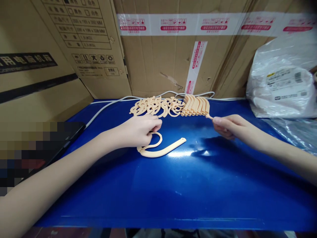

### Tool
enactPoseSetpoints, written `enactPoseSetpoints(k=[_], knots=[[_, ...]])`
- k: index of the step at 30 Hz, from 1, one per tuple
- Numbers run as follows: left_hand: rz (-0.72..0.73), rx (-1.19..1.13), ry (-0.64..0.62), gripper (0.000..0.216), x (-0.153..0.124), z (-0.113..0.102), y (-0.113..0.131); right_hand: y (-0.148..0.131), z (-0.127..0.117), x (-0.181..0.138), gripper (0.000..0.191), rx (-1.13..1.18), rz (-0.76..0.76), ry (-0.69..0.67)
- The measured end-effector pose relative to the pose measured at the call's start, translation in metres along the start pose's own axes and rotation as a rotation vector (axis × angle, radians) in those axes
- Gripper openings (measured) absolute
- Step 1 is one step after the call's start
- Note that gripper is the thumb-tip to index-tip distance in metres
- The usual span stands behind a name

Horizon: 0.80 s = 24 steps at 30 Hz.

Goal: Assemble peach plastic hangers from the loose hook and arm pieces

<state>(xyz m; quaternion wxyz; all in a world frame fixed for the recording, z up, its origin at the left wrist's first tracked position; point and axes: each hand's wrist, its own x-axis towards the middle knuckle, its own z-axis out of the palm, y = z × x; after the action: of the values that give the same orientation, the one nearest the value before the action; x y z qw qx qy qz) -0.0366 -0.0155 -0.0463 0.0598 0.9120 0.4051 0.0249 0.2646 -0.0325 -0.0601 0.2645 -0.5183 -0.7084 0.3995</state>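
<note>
On the blue table in front of me lies a long curved cream strip [164,152] with a hole near its right tip. A cream loop-shaped piece [158,142] meets its left end. My left hand [142,130] is curled over that loop, its fingertips closed on the loop's upper left side and partly hiding it. Farther right, my right hand [229,125] pinches a small cream piece with a knobbed end [209,116], most of it hidden by the fingers. Its knob sits at the right edge of a neat row of curved cream strips [196,105].
Beside the row is a loose heap of curved cream pieces [153,106]. White cables [111,103] run along the back, below cardboard boxes [158,62]. A clear plastic-wrapped package [282,82] stands at the back right. A dark flat device [71,135] lies at the left.
</note>
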Motion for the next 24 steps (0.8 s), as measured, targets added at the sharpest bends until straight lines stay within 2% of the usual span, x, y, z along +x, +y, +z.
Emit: enactPoseSetpoints(k=[3, 6, 9, 12, 15, 19, 24], knots=[[0.002, 0.008, 0.059, 0.018, 0.001, 0.001, 0.003, 0.001, -0.001, -0.003, 0.058, -0.173, -0.078, 0.065], [0.048, -0.016, 0.169, 0.014, 0.002, 0.004, 0.011, 0.001, 0.003, -0.002, 0.053, -0.360, -0.166, -0.012], [0.116, -0.071, 0.210, 0.008, 0.002, 0.009, 0.024, -0.003, 0.010, 0.001, 0.045, -0.509, -0.272, -0.094], [0.159, -0.130, 0.218, 0.024, 0.000, 0.018, 0.034, -0.009, 0.020, 0.007, 0.035, -0.708, -0.383, -0.076], [0.161, -0.140, 0.203, 0.028, 0.001, 0.027, 0.038, -0.015, 0.029, 0.012, 0.033, -0.859, -0.510, -0.034], [0.155, -0.137, 0.212, 0.016, 0.004, 0.032, 0.035, -0.017, 0.037, 0.021, 0.035, -0.933, -0.599, 0.017], [0.158, -0.125, 0.163, 0.019, 0.005, 0.033, 0.033, -0.005, 0.043, 0.030, 0.041, -0.914, -0.569, 0.063]])
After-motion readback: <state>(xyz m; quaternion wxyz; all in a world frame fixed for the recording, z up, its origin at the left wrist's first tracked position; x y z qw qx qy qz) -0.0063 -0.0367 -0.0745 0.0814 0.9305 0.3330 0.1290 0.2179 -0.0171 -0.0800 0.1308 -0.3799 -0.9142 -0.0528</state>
